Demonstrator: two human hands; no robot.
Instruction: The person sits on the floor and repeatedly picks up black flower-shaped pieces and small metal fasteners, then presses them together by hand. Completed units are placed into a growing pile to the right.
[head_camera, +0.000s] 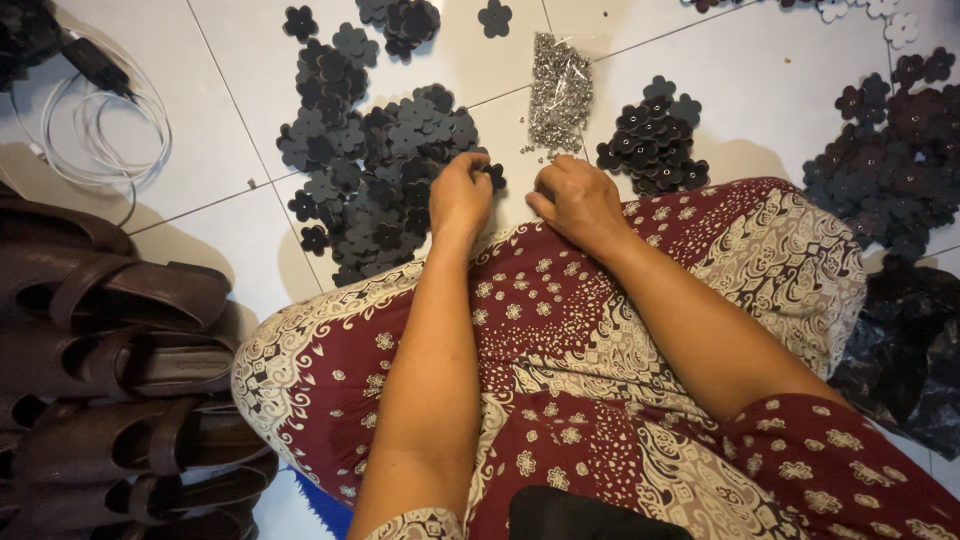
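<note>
My left hand (459, 195) is closed on a dark flower-shaped cutout (493, 176) at the edge of a big pile of dark flower cutouts (375, 170) on the white tiled floor. Just right of it, my right hand (577, 200) has its fingers curled; what it holds is hidden. Both hands rest near my knees, which are covered by a maroon and cream patterned cloth (600, 330). A clear bag of small silver metal pieces (559, 92) lies just beyond my hands.
A smaller heap of studded flowers (652, 140) lies right of the bag, and another large heap (895, 160) at far right above a black plastic bag (905, 350). Brown sandals (110, 370) are stacked at left. A white cable with charger (95, 110) lies top left.
</note>
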